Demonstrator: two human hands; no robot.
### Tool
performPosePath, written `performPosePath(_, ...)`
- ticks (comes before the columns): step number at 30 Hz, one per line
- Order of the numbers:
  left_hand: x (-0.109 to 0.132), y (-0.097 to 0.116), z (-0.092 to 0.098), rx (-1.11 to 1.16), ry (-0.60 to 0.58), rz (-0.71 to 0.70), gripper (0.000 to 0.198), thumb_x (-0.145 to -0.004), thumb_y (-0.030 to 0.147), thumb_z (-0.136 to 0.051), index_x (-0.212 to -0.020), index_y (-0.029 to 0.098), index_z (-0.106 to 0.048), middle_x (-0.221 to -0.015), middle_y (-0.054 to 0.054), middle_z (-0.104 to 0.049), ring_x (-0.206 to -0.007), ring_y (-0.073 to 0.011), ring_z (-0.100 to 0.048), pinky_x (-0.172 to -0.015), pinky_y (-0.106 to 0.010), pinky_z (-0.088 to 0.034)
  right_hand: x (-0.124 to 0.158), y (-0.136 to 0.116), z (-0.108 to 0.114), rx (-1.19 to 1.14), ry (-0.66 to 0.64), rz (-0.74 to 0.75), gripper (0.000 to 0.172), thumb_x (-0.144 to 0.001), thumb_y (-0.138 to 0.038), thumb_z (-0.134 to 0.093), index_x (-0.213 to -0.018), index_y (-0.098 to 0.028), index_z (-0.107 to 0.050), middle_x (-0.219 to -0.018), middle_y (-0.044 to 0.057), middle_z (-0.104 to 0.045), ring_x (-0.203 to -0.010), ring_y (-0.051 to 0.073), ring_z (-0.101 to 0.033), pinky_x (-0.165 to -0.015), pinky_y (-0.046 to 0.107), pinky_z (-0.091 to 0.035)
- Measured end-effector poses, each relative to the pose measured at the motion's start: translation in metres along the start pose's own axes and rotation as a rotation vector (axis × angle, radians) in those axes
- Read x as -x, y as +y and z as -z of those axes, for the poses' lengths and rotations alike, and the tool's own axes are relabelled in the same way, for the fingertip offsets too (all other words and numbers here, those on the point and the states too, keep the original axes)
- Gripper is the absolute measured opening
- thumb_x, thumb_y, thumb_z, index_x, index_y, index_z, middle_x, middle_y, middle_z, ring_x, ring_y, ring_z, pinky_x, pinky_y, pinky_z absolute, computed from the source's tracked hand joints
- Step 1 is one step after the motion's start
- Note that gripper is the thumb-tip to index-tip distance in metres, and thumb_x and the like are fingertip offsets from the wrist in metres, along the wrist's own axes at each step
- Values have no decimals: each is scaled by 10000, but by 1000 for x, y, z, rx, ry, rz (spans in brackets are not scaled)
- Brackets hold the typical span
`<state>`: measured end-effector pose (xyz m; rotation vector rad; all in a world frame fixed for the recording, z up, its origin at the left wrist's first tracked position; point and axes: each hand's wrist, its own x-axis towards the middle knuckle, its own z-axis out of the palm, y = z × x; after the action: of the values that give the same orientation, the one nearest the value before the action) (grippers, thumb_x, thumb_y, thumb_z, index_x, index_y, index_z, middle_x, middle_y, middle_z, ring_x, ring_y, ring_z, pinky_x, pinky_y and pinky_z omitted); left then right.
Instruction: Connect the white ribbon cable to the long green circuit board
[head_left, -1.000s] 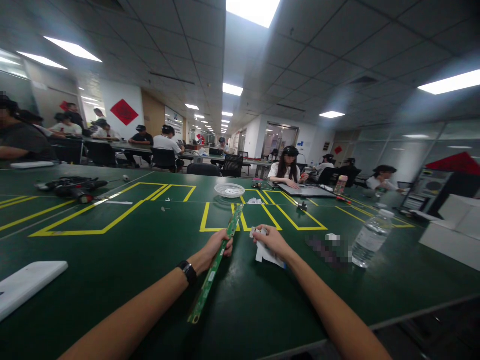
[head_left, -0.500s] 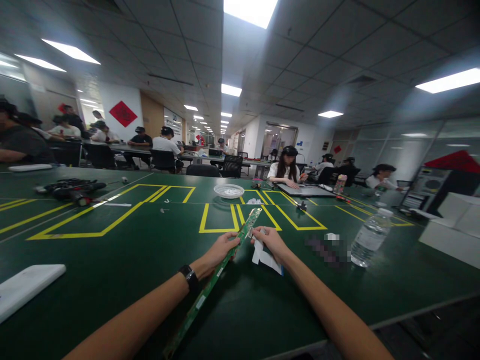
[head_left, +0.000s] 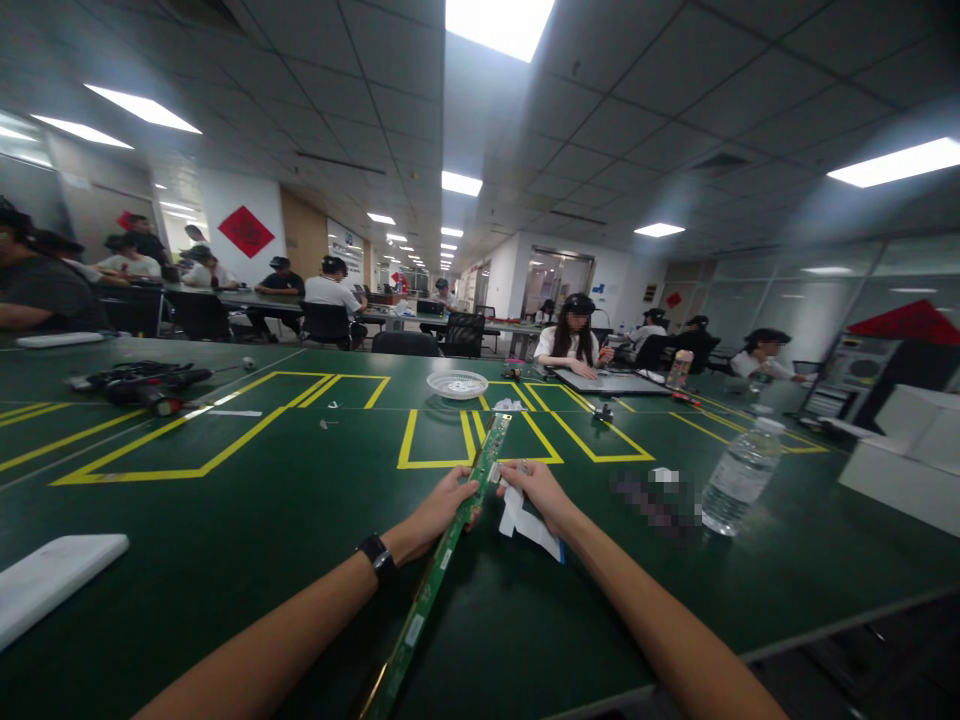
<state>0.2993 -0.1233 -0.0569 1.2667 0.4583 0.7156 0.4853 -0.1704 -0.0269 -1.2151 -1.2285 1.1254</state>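
A long, narrow green circuit board (head_left: 437,580) runs slanted from the bottom of the view up toward the table's middle. My left hand (head_left: 448,500), with a dark watch on its wrist, is closed around the board's upper part. My right hand (head_left: 538,490) pinches a white flat ribbon cable (head_left: 529,528) close to the board's right edge. The cable is bent, hangs below the fingers and has a blue end. Whether the cable's upper end sits in the board's connector cannot be made out.
Yellow tape outlines mark the green table (head_left: 300,520). Ahead lies a white basket (head_left: 457,384) beside small white scraps (head_left: 508,405). A water bottle (head_left: 742,475) and white boxes (head_left: 907,455) stand right; a white slab (head_left: 60,580) and black tools (head_left: 139,382) lie left. A person (head_left: 574,340) sits opposite.
The board has turned a little, its upper end shifting left and its lower end right. My right hand has moved slightly left along with the ribbon cable. Both hands keep their hold.
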Motion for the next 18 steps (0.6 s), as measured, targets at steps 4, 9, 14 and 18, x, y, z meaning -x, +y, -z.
performPosePath(4,1,-1,0,-3,-38,-19,360,-861,444,-528,-1093,182,-446,-651,36,-550,-492,-77,-495,-500,-203,-422,0,1,-1,-3,-15,18,313,-753,-417,-663,-875,-130,-685,-656,22,-680,-472,80,-510,-464,180,-353)
performPosePath(9,2,1,-3,2,-42,-31,347,-851,433,-543,-1069,184,-439,-651,42,-553,-486,-71,-487,-501,-198,-413,-1,3,-2,32,3,39,316,-735,-420,-669,-838,-122,-682,-628,21,-672,-464,81,-505,-457,181,-348)
performPosePath(14,3,4,-4,3,-22,-14,357,-848,436,-547,-1075,187,-432,-667,38,-569,-479,-68,-489,-495,-196,-396,-1,4,0,38,19,30,302,-734,-410,-665,-842,-128,-678,-647,21,-679,-484,89,-523,-477,189,-360)
performPosePath(18,2,3,-4,-5,-35,-25,344,-855,438,-534,-1069,190,-430,-655,42,-557,-493,-76,-500,-496,-197,-400,0,3,-1,49,28,28,284,-738,-398,-664,-835,-132,-680,-650,25,-681,-490,93,-531,-482,194,-363)
